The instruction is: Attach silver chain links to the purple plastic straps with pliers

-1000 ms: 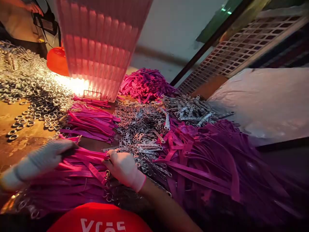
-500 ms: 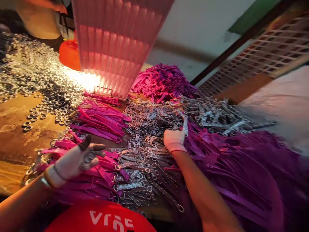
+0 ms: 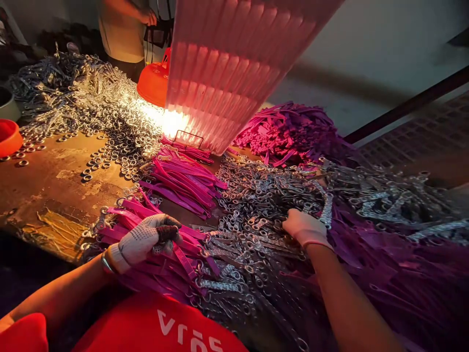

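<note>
My left hand, in a white dotted glove with darkened fingertips, hovers over a bundle of magenta straps with metal rings at their ends. Its thumb and fingers are curled together, and whatever they may hold is hidden. My right hand, also gloved, reaches into a heap of silver metal pieces with ring ends. Its back faces me and its fingers curl down out of sight. Just right of it a braided silver piece sticks up. Purple straps spread out on the right.
Loose metal rings lie by a large lit metal heap. A red lamp shines behind a ribbed translucent panel. More magenta straps are piled behind. A person stands across the table.
The view has swung left, so things sit further right. My left hand has turned from spread fingers, with a ring-like shape at its palm, to curled ones. My right hand stays at the metal heap.
</note>
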{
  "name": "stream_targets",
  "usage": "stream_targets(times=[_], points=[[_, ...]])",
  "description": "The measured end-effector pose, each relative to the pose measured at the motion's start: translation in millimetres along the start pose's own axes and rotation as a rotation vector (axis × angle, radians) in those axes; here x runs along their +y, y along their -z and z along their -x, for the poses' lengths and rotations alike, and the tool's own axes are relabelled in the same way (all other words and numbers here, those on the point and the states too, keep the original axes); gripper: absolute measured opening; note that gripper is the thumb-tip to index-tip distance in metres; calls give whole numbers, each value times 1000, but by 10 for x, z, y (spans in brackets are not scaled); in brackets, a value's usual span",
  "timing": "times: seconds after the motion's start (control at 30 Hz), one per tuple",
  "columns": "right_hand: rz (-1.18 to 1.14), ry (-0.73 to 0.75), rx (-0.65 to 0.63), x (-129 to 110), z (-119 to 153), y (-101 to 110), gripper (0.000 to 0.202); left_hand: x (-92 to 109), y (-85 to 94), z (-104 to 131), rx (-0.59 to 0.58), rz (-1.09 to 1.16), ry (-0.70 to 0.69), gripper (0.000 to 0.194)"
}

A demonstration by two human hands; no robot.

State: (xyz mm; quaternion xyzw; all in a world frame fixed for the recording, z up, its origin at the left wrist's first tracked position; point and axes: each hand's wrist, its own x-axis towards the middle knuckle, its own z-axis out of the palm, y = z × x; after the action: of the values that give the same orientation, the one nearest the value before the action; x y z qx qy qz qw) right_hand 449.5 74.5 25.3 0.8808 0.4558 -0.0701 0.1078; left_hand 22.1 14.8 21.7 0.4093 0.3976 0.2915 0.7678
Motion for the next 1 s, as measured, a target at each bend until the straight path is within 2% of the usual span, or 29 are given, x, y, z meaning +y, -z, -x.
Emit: stream_targets(times=[0.1,0.13,0.2,0.23,0.27,0.37,0.47,0.57,0.63,0.8,0.87,0.93,1.0], points=[[-176,107,72,23,241,43,41,-56,-29,8,15,-102,-48,27],[-301,156,98,-10,377,29,42,-76,-50,2,16,-131,-62,28],[-676,294,113,-161,725,-30,39,-114,-110,-18,5,-174,-76,29],[-919,397,70,-276,922,-67,35,-131,-146,-30,-9,-188,-77,31],[-1050,498,4,-409,1123,-103,30,-144,-185,-40,-28,-194,-80,33],[-1047,763,-56,-813,1658,-182,25,-163,-289,-52,-55,-180,-105,33],[-900,882,-33,-1056,1984,-217,28,-170,-346,-27,-23,-208,-144,25],[-800,974,0,-1124,2105,-242,21,-196,-361,-3,-16,-235,-165,14],[-740,989,32,-1139,2132,-275,21,-227,-361,-18,-26,-157,-134,12],[-535,912,316,-1228,2193,-407,21,-267,-386,-156,26,105,51,22],[-617,869,252,-1241,2184,-422,24,-241,-417,-203,62,101,77,21],[-760,842,50,-1201,2131,-401,28,-190,-449,-254,64,46,37,17],[-820,824,-105,-1116,2047,-372,30,-101,-467,-357,0,-61,14,12]])
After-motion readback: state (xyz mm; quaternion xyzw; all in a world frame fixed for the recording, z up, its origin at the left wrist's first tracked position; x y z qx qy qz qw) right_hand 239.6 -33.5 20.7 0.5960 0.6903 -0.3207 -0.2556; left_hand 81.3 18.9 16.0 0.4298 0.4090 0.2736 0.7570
